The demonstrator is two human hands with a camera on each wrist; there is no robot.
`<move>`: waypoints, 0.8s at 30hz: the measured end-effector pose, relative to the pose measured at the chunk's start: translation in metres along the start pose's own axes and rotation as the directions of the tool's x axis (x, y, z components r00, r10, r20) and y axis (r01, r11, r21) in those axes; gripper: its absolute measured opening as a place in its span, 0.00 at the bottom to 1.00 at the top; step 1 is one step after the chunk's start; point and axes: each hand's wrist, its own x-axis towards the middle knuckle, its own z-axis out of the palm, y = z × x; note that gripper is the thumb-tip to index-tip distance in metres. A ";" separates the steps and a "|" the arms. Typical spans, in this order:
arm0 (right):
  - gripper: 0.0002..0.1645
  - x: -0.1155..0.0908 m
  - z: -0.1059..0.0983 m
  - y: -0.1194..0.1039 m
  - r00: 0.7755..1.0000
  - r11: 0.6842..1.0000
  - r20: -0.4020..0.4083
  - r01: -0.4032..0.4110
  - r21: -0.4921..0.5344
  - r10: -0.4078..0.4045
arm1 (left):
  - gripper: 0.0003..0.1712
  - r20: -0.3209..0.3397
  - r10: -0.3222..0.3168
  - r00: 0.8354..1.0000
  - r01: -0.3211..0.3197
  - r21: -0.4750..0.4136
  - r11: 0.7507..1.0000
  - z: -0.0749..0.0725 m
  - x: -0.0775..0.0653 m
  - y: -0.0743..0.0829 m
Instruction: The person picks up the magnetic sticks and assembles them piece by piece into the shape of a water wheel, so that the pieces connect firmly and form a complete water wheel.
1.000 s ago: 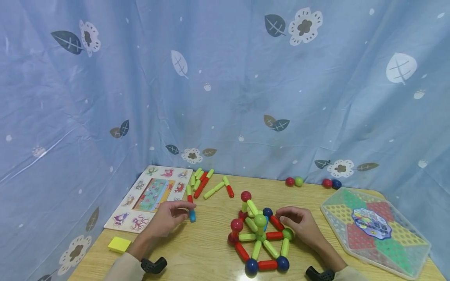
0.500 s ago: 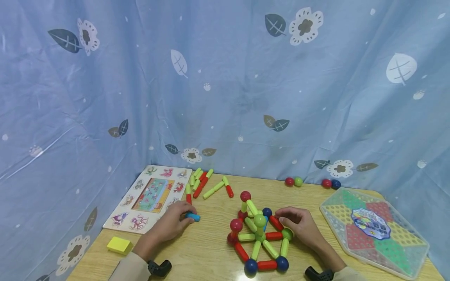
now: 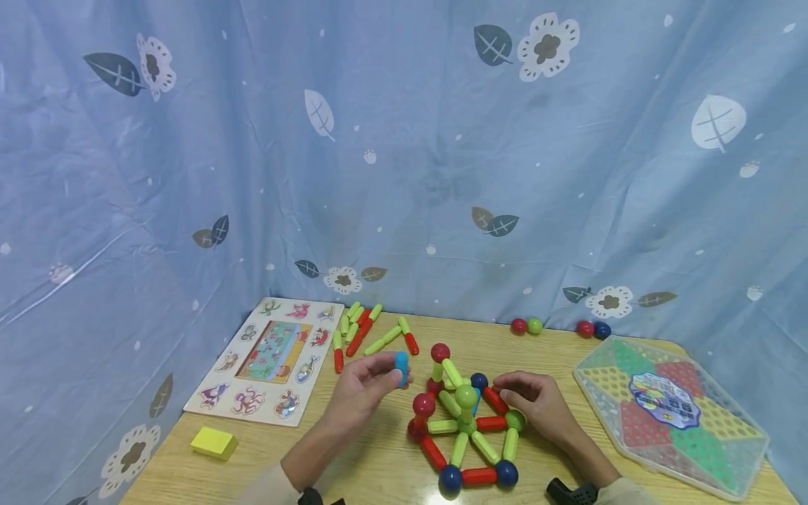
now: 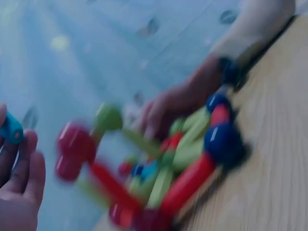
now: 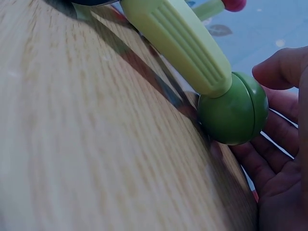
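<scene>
My left hand (image 3: 361, 393) pinches a blue magnetic rod (image 3: 401, 367) between thumb and fingers, raised just left of a ball-and-rod structure. The left wrist view, blurred, shows the blue rod (image 4: 12, 130) at its left edge. That structure has a ring of balls and red and yellow-green rods (image 3: 480, 477), with a red ball (image 3: 424, 405) and a light green ball (image 3: 466, 396) on uprights. My right hand (image 3: 543, 405) stays at its right side by a green ball (image 5: 231, 113), fingers loosely bent. The thumb is close to that ball; whether a fingertip touches the structure I cannot tell.
Loose yellow-green and red rods (image 3: 360, 333) lie at the back left beside a picture puzzle board (image 3: 297, 400). A yellow block (image 3: 214, 443) is at front left. Loose balls (image 3: 585, 329) sit along the back. A Chinese checkers box (image 3: 672, 414) lies at the right.
My left hand took hold of the blue rod at the end of a red rod, lifted it and carried it right toward the structure. The right hand has stayed in place.
</scene>
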 end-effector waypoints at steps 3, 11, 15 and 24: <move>0.11 0.000 0.000 0.001 1.000 1.000 -0.004 -0.007 0.001 0.007 | 0.21 0.027 0.039 0.999 -0.041 0.075 0.996 0.032 0.005 0.005; 0.11 0.001 0.003 0.002 1.000 1.000 0.013 -0.011 -0.006 0.011 | 0.12 0.121 0.069 0.990 -0.112 0.403 0.908 0.055 0.007 -0.002; 0.11 0.001 0.002 0.001 1.000 1.000 0.017 -0.006 -0.003 0.006 | 0.11 0.141 0.089 0.986 -0.148 0.488 0.860 0.050 0.006 -0.003; 0.11 0.000 -0.002 0.001 1.000 1.000 0.015 0.000 -0.012 0.000 | 0.13 0.183 0.046 0.982 -0.161 0.681 0.714 0.046 0.006 0.003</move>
